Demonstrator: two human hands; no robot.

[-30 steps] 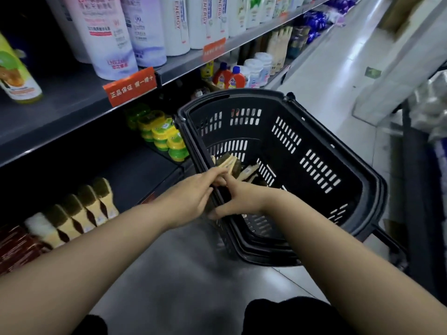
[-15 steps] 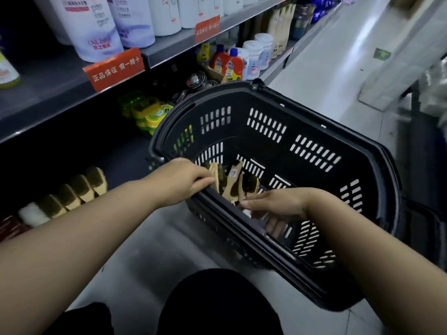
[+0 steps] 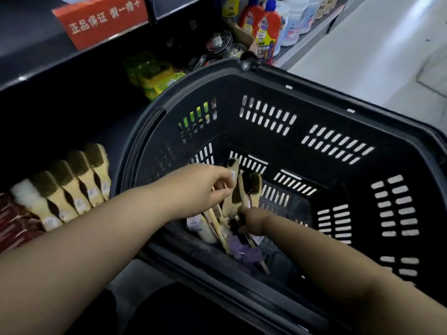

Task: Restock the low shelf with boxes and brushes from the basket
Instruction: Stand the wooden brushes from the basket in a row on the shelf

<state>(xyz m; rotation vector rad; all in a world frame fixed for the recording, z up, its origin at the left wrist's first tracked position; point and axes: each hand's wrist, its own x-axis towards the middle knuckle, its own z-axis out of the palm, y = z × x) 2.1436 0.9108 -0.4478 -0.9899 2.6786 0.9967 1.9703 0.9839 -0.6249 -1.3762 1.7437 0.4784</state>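
A black slotted basket (image 3: 333, 97) stands on the floor in front of me. Both my hands reach into it. My left hand (image 3: 205, 184) pinches a wooden-handled brush (image 3: 232, 187) near the basket's left wall. My right hand (image 3: 254, 221) sits lower, its fingers curled among more brushes (image 3: 251, 187) and small packets at the basket's bottom; its grip is mostly hidden. On the low shelf (image 3: 116, 131) to the left stands a row of wooden brushes (image 3: 70, 187).
Dark red boxes (image 3: 14, 221) lie left of the brush row. Green and yellow tubs (image 3: 154, 73) sit further back on the low shelf, round tins and red bottles (image 3: 263, 27) beyond them. An upper shelf edge carries an orange label (image 3: 101, 20). Pale aisle floor (image 3: 362, 44) runs to the right.
The view has dropped closer over the basket. My left hand moved from the basket rim down inside onto a brush. My right hand went deeper among the brushes.
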